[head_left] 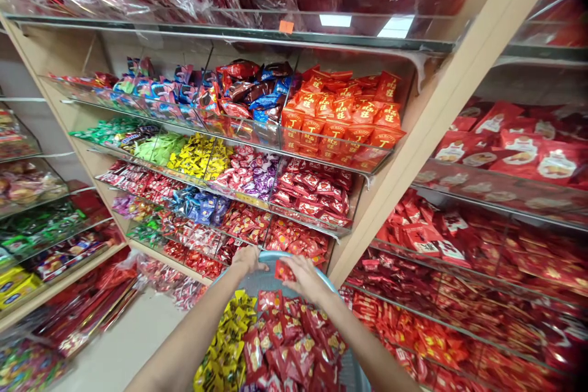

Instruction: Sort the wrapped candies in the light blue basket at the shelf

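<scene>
A light blue basin point(328, 282) sits low in front of me, filled with small yellow-wrapped candies point(232, 324) on the left and red candy packets point(289, 343) across the middle and right. My left hand point(247, 259) is at the basin's far rim, its thumb on the inner side and its other fingers bent over the edge, partly hidden. Just right of it, my right hand point(301, 275) is closed on a red candy packet point(283, 271) above the basin's far part.
Ahead stands a wooden rack with clear-fronted shelves of sorted candies, including orange-red packets point(342, 113) and yellow candies point(201, 156). A slanting wooden post point(395, 196) divides it from shelves of red packets point(500, 144). Bagged goods point(87, 306) lie low at left.
</scene>
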### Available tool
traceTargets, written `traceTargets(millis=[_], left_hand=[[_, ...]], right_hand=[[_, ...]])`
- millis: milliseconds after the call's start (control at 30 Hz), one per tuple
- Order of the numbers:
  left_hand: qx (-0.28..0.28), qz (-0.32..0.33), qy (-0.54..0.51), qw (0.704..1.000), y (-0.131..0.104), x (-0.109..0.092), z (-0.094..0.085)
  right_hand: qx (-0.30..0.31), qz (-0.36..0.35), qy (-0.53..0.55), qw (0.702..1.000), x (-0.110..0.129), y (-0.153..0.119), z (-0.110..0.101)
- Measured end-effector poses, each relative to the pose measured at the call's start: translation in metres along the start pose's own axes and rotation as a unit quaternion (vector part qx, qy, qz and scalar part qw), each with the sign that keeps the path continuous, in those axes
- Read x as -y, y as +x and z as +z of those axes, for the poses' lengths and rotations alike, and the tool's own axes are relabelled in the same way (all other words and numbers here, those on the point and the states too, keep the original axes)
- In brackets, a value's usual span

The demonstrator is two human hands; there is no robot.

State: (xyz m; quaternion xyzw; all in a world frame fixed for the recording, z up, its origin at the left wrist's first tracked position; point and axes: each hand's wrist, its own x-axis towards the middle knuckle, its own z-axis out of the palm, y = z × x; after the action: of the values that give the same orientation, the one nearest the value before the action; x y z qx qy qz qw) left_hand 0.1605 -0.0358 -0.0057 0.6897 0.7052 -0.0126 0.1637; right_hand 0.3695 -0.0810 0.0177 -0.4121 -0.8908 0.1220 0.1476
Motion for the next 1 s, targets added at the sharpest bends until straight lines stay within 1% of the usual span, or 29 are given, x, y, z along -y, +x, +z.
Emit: traceTargets(millis=[67,133,233,333,400,567,700,833,933,1000], left_hand=[[-0.003,0.007,0.008,1.000,0.000,0.000,0.000],[-0.005,0.007,0.016,1.000,0.000,0.001,0.001],[-0.009,0.014,0.026,1.000,0.000,0.001,0.001],[-0.009,0.022,0.027,0.999,0.001,0.002,0.002],[-0.010,0.020,0.029,0.999,0.001,0.002,0.002],[-0.010,0.012,0.029,0.999,0.001,0.001,0.002],[-0.011,0.007,0.032,0.999,0.000,0.000,0.001],[-0.015,0.004,0.036,0.999,-0.001,-0.001,0.001],[-0.014,0.006,0.036,0.999,0.002,-0.001,0.002],[-0.014,0.005,0.036,0.999,0.003,0.000,0.003]], right_hand=[[0.042,-0.005,-0.026,0.999,0.005,-0.003,0.013],[0.068,0.007,-0.063,0.996,0.008,-0.004,0.024],[0.078,0.039,-0.100,0.991,0.013,-0.002,0.034],[0.087,0.063,-0.107,0.989,0.019,0.000,0.039],[0.093,0.066,-0.103,0.988,0.022,0.001,0.040],[0.090,0.070,-0.091,0.989,0.025,0.006,0.043],[0.085,0.063,-0.082,0.991,0.030,0.012,0.051],[0.076,0.038,-0.071,0.994,0.037,0.017,0.060],[0.061,0.002,-0.045,0.997,0.037,0.021,0.062],[0.058,-0.010,-0.027,0.998,0.036,0.023,0.062]])
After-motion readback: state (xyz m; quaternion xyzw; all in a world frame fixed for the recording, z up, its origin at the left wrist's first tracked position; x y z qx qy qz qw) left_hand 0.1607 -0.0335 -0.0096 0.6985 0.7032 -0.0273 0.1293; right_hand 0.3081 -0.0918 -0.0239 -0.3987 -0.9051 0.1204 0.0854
